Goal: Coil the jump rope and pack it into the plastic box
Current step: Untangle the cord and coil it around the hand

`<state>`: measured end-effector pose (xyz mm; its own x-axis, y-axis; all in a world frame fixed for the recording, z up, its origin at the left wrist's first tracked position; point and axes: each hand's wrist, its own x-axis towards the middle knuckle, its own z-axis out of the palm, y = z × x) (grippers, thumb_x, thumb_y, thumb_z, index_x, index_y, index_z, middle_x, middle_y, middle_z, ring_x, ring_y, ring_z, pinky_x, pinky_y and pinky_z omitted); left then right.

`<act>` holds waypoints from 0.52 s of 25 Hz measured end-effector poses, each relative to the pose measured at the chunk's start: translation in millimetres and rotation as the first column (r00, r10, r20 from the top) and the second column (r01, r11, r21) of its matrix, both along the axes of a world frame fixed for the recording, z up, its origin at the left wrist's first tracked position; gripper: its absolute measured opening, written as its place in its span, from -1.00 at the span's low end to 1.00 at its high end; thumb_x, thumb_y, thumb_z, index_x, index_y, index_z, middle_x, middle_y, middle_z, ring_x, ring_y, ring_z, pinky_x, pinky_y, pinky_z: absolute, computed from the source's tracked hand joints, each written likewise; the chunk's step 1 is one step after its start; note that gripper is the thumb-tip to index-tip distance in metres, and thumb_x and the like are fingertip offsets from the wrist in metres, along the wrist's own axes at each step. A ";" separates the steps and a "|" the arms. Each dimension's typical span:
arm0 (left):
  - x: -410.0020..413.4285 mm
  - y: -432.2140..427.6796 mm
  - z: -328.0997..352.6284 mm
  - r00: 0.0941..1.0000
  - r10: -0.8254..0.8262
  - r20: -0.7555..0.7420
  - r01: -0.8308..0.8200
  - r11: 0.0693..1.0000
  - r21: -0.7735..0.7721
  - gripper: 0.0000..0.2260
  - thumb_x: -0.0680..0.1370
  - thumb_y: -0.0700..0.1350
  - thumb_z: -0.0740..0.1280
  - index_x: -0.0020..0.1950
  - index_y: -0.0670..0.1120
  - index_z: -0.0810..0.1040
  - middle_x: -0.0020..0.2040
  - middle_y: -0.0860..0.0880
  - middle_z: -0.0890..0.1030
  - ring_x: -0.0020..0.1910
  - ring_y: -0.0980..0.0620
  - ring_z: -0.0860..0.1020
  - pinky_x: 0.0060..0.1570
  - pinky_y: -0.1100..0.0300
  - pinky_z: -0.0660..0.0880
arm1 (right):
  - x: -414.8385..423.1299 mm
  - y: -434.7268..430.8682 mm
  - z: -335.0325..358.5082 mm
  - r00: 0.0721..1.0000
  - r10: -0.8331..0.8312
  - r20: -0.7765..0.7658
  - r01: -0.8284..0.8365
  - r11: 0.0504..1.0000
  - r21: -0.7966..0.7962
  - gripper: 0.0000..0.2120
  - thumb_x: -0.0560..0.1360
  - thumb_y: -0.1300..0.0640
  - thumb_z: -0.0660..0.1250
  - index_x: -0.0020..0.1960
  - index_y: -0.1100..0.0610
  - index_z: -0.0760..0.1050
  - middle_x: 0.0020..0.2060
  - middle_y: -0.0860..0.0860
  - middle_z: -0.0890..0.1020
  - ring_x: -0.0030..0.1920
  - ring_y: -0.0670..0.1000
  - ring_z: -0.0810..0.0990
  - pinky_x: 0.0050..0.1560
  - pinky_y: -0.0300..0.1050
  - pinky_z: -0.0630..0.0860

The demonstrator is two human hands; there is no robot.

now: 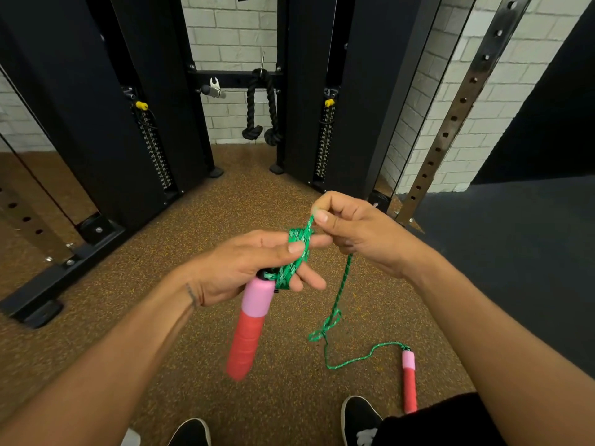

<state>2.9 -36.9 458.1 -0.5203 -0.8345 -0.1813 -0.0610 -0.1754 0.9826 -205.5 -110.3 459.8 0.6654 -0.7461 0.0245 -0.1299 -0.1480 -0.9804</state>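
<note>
Head view, centre of the frame: the left hand (254,265) has several turns of the green jump rope (343,284) wound round its outstretched fingers. Its thumb pins the wraps (297,249) flat, and one pink-and-red handle (249,323) hangs below the palm. Just right of it and slightly higher, the right hand (357,233) pinches the free strand between thumb and forefinger, holding it up above the coil. From there the rope drops toward the speckled floor (161,349), passes through a loose tangle (326,326) and runs to the second handle (409,381), which lies at the lower right near a black shoe (360,416). The step in hand looks like winding, with much of the rope not yet taken up. To do it well, each new turn should lie beside the last under light, even tension, with the thumb lifting only briefly. The tangle probably needs shaking out before it reaches the fingers, or the coil will bulk up. No plastic box is in view.
</note>
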 end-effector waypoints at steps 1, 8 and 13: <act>-0.5 0.2 -1.1 1.000 -0.011 -0.008 0.012 1.000 0.003 -0.66 0.58 0.01 0.28 0.35 0.02 0.52 0.03 -0.17 0.72 -0.19 0.12 0.59 -0.04 0.30 0.52 | 1.2 -0.6 -1.2 1.000 0.005 0.002 -0.005 1.000 0.014 -0.87 0.61 0.07 0.25 -0.11 0.05 0.48 -0.37 -0.11 0.50 -0.45 -0.15 0.25 -0.39 -0.21 0.15; 2.1 -2.2 -4.0 0.923 0.111 -0.369 -0.097 0.994 0.056 -0.57 0.51 -0.01 0.37 0.37 -0.08 0.52 -0.03 -0.15 0.72 -0.24 0.11 0.62 -0.11 0.29 0.56 | 0.9 -5.6 -24.6 0.952 0.170 -0.253 -0.132 0.979 0.158 -0.82 0.67 0.10 0.17 0.02 0.14 0.52 -0.33 -0.01 0.44 -0.34 -0.10 0.37 -0.29 -0.20 0.33; 4.5 -11.8 -2.4 0.822 0.424 -0.379 -0.438 0.897 0.055 -0.62 0.62 -0.02 0.16 0.42 -0.03 0.45 0.20 -0.11 0.67 -0.11 0.16 0.63 -0.14 0.30 0.55 | 19.1 9.1 -30.6 0.877 0.332 -0.348 -0.291 0.942 0.166 -0.78 0.67 0.01 0.19 -0.01 0.01 0.58 -0.35 -0.04 0.45 -0.28 0.00 0.40 -0.24 -0.12 0.37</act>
